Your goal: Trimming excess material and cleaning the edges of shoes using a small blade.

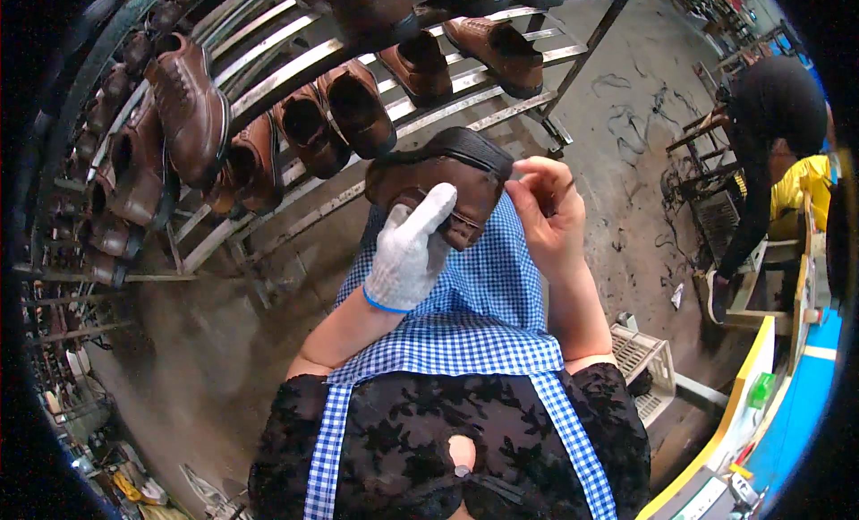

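Brown shoe (479, 193) clasped in left hand (404, 256); right hand's (555, 208) grip unclear; rack (291, 72) holds shoes (188, 108).

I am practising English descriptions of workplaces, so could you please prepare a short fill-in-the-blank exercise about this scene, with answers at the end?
1. The gloved hand, gripping a leather shoe, is the person's ____ hand.
2. The person's apron is checked in blue and ____.
3. The shoes on the slatted rack are ____ in colour.

Missing words: left; white; brown.
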`<state>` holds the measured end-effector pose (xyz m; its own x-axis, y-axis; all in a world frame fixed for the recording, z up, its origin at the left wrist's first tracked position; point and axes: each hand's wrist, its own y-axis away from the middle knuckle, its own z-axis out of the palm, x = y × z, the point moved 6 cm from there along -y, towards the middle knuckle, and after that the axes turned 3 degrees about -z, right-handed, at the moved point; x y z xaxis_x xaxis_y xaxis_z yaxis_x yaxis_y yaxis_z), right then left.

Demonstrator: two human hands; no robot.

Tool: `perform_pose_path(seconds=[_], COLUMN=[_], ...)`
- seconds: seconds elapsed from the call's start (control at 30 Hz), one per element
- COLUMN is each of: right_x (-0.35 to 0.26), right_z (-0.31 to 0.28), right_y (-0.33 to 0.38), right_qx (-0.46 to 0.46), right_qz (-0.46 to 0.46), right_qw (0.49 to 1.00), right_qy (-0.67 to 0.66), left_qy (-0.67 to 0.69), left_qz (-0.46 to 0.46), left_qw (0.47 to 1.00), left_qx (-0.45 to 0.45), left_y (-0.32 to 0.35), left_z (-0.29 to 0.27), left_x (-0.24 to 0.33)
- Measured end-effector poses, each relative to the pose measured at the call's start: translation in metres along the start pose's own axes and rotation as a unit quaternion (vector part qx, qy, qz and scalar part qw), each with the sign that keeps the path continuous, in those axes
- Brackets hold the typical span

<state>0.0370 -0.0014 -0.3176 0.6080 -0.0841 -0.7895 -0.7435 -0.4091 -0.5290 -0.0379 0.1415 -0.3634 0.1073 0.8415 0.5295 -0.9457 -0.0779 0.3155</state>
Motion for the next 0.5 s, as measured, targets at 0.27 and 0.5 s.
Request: perform_pose_path(seconds=[0.27, 0.5], right_x=[-0.008, -0.01], right_z=[0.003, 0.006], right_y=[0.031, 0.029], right_qx=[-0.071, -0.018], right_qz=[0.08, 0.072], right_qw=[0.992, 0.995], right_qy=[-0.065, -0.059], left_qy=[-0.122, -0.132], left_qz=[0.063, 0.146], left_qw=[0.986, 0.976], left_qx=[0.099, 0.096], left_y=[0.01, 0.009], left_z=[0.002, 0.008], left_x=[0.01, 0.003])
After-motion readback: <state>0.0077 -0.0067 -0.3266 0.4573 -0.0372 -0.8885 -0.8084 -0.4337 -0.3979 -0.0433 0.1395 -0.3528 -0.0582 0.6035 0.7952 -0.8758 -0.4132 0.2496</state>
